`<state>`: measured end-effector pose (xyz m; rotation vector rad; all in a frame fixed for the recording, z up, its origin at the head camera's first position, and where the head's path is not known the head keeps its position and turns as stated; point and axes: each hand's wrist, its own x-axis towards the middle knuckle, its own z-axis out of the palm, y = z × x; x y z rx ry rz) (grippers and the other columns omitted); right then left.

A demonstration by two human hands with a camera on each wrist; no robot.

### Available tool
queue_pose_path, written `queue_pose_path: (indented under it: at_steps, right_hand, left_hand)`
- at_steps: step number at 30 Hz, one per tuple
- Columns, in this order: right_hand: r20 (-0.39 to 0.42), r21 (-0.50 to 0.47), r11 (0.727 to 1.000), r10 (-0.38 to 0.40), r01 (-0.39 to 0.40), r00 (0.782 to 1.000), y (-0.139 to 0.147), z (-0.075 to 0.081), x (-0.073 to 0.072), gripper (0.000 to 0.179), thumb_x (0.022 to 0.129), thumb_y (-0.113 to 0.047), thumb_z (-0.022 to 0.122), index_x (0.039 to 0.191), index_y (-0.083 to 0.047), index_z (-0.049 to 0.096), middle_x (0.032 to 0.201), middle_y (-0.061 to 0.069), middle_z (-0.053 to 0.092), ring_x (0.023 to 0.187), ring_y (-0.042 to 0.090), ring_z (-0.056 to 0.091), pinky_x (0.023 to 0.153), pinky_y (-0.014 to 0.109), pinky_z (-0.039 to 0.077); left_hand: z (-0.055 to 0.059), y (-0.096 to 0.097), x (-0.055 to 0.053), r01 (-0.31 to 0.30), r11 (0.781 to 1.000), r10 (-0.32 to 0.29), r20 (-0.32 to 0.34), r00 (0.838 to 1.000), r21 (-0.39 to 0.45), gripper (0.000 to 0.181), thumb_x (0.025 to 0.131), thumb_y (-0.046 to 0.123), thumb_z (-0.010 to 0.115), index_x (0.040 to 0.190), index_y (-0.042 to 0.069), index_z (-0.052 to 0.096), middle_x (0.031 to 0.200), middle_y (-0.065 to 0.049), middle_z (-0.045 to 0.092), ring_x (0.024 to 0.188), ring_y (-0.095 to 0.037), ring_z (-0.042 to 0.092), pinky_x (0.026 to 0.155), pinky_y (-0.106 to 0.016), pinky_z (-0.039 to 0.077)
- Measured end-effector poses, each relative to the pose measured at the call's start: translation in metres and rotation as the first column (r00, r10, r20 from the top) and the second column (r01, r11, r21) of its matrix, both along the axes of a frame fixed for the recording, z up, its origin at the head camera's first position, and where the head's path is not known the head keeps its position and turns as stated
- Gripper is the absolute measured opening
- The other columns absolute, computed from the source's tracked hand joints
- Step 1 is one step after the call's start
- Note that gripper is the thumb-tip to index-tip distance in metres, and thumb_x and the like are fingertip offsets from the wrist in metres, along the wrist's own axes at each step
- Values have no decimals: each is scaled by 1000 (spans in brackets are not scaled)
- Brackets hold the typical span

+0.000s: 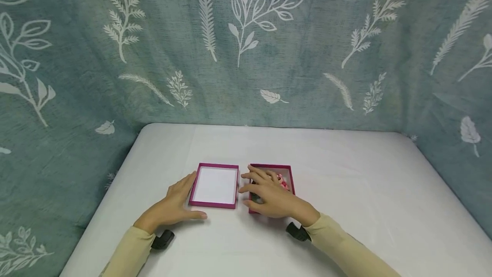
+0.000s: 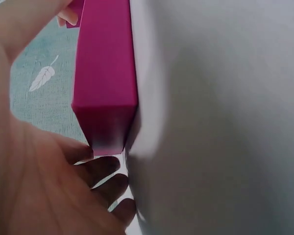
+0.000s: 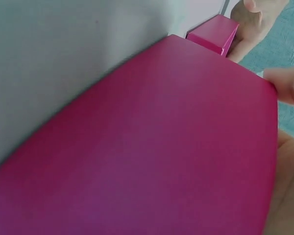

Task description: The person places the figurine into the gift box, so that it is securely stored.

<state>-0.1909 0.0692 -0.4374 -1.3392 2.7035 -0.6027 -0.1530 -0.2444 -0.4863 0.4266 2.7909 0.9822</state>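
Observation:
A shallow magenta box lid or tray [image 1: 213,204] lies on the table with its white inside facing up. Along its left side rests my left hand [image 1: 173,207], fingers extended and thumb apart near the front corner. In the left wrist view, the fingertips [image 2: 110,164] are at the far end of the magenta wall. To the right stands a magenta open box [image 1: 270,166] holding a pink-and-red item [image 1: 282,181] and something dark, mostly covered. My right hand [image 1: 274,199] lies over this box, its loosely spread fingers reaching across the left rim. The right wrist view has the thumb touching the box's corner.
Both boxes sit side by side on a white-covered table [image 1: 346,208], a narrow gap between them. Behind and beside the table hangs a teal curtain [image 1: 215,89] with white leaf prints. Dark devices are strapped under both wrists.

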Motion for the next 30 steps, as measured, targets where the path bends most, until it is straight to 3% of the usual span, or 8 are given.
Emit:
queue_pose_path:
  at_steps: [6, 10, 16, 20, 24, 30]
  right_hand:
    - [-143, 43, 999, -13, 19, 990, -15, -2, 3, 41, 92, -34, 66, 124, -8, 64, 126, 7, 62, 144, 37, 32, 110, 62, 25]
    - [-152, 118, 988, -80, 98, 985, -27, -3, 4, 60, 88, -51, 68, 127, -5, 63, 122, 4, 67, 144, 32, 34, 113, 57, 23]
    - [-133, 178, 965, -169, 192, 977, -40, 0, 6, 80, 82, -63, 67, 132, -2, 58, 132, 10, 63, 142, 30, 38, 116, 58, 20]
    - [-189, 192, 945, -229, 264, 955, -45, -3, 6, 92, 77, -69, 68, 135, 1, 54, 139, 14, 57, 144, 29, 35, 118, 56, 21]
    - [-239, 229, 925, -248, 302, 939, -48, -6, 5, 92, 73, -74, 67, 128, 0, 62, 138, 13, 58, 147, 29, 29, 119, 55, 20]
    - [-216, 234, 929, -237, 286, 947, -51, -8, 5, 76, 76, -64, 73, 117, 0, 69, 130, 10, 64, 147, 28, 30, 119, 57, 18]
  left_hand:
    - [0, 3, -1, -14, 1000, 14, 14, 1000, -3, 125, 70, 59, 80, 158, 7, 10, 162, -20, 19, 147, -41, 18, 116, -64, 16]
    - [0, 3, 0, -1, 1000, 1, 0, 1000, 11, 123, 73, 56, 80, 157, 2, 9, 161, -22, 18, 146, -43, 19, 116, -63, 14]
    - [1, 1, -1, -9, 1000, 8, 7, 1000, 29, 119, 75, 57, 78, 157, 4, 10, 161, -20, 20, 146, -43, 19, 116, -64, 15]
    - [-1, 0, -2, -11, 999, 11, 0, 1000, 44, 117, 76, 56, 78, 157, 4, 12, 161, -20, 22, 145, -43, 21, 115, -64, 17]
    - [-1, -1, -3, -22, 998, 23, -10, 1000, 57, 115, 76, 53, 80, 157, 3, 15, 159, -21, 25, 145, -43, 23, 116, -63, 17]
    - [-1, -2, -4, -20, 997, 23, -47, 999, 78, 109, 77, 47, 81, 156, 2, 20, 157, -23, 30, 143, -43, 27, 114, -59, 19]
